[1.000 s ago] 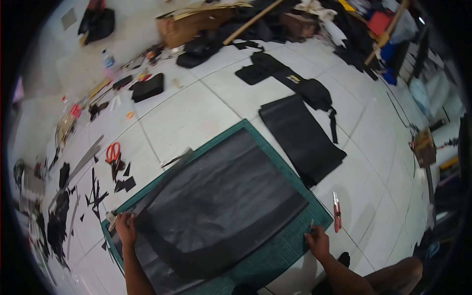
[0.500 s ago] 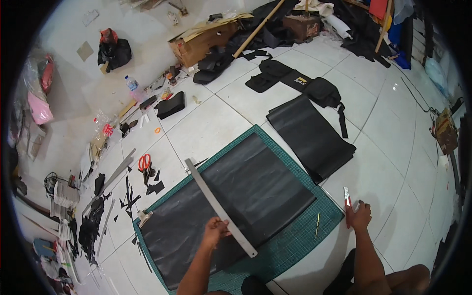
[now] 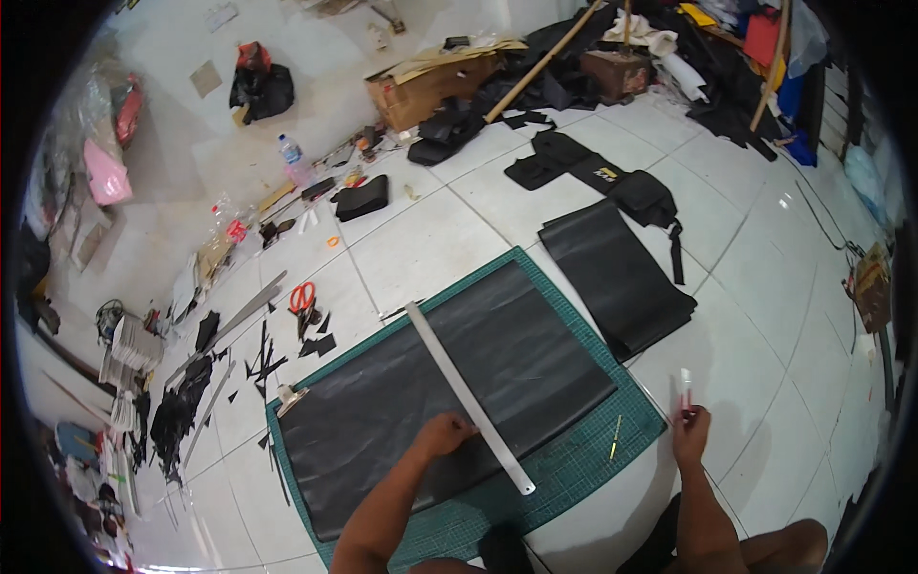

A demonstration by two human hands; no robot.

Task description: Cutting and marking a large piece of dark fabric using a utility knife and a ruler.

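A long steel ruler (image 3: 466, 387) lies slantwise across a wide black sheet (image 3: 363, 411), its near end reaching past the sheet's front edge. My left hand (image 3: 447, 434) rests low over the sheet, with its fingers closed at the ruler's left edge. Under the sheet is a green cutting mat (image 3: 583, 459). Off the mat's right corner, my right hand (image 3: 690, 435) grips a red-handled cutter knife (image 3: 686, 390), which points away from me and is partly blurred. A thin yellow pen-like tool (image 3: 615, 438) lies on the mat between my hands. A metal clip (image 3: 291, 397) sits at the sheet's left corner.
Folded black material (image 3: 622, 277) lies beyond the mat at right, with a black pouched item (image 3: 598, 177) behind it. Orange-handled scissors (image 3: 303, 298) and black scraps (image 3: 263, 362) are on the tiles at left. A cardboard box (image 3: 430, 86) stands by the wall.
The ruler has shifted right across the sheet along with my left hand. My right hand's fingers have closed round the cutter knife. The whole view has turned slightly.
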